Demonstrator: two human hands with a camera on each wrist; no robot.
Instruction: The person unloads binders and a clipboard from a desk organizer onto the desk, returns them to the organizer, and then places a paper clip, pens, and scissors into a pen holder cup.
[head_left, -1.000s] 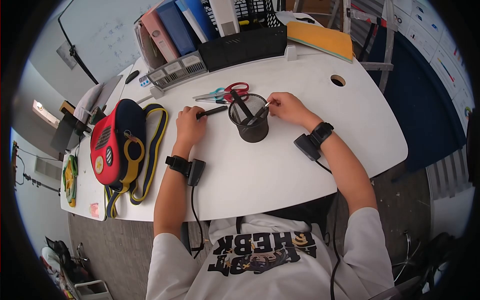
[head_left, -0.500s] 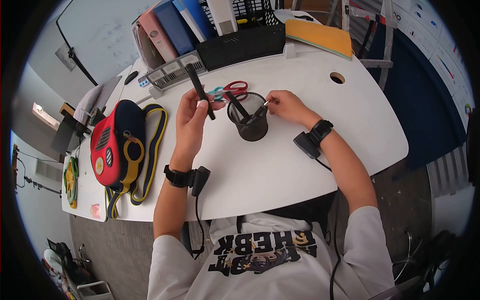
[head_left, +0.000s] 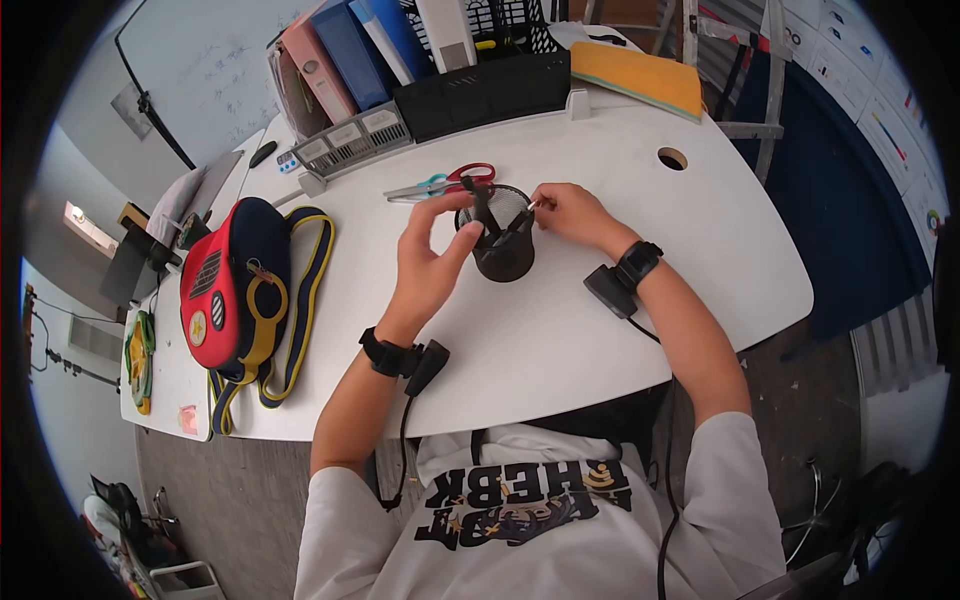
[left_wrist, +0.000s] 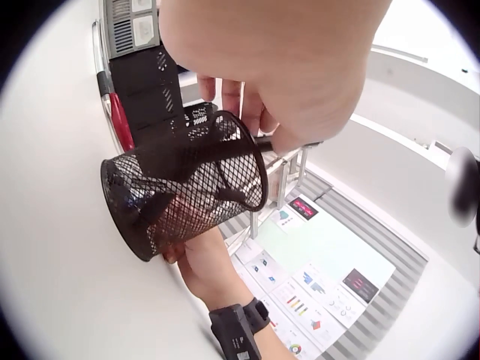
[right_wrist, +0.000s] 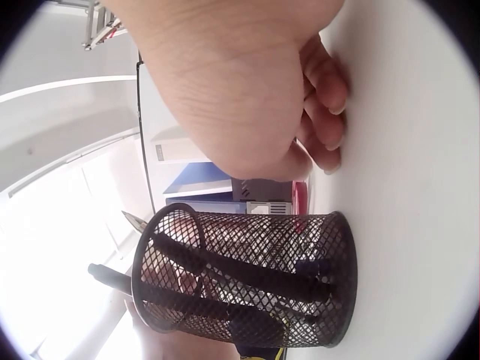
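Note:
A black mesh pen cup (head_left: 505, 255) stands upright on the white desk with dark pens leaning inside it. My left hand (head_left: 430, 265) is at its left rim, thumb and fingers apart around the upper end of a black pen (head_left: 482, 207). In the right wrist view, a black pen end (right_wrist: 109, 277) sticks out of the cup, along with a silvery tip (right_wrist: 135, 221). My right hand (head_left: 577, 215) rests on the desk just right of the cup, its fingers loosely curled and holding nothing. Behind the cup lie red-handled scissors (head_left: 472, 176) and teal-handled scissors (head_left: 435, 184).
A red and navy bag (head_left: 235, 290) with yellow-edged straps lies at the left. Binders (head_left: 352, 60) and a black desk organizer (head_left: 485, 97) line the back. A yellow folder (head_left: 640, 78) sits at the back right, near a round cable hole (head_left: 673, 159).
My left hand has picked up the black marker from the desk, raised it and brought it right to the cup, where its fingers have spread. The right hand stays beside the cup.

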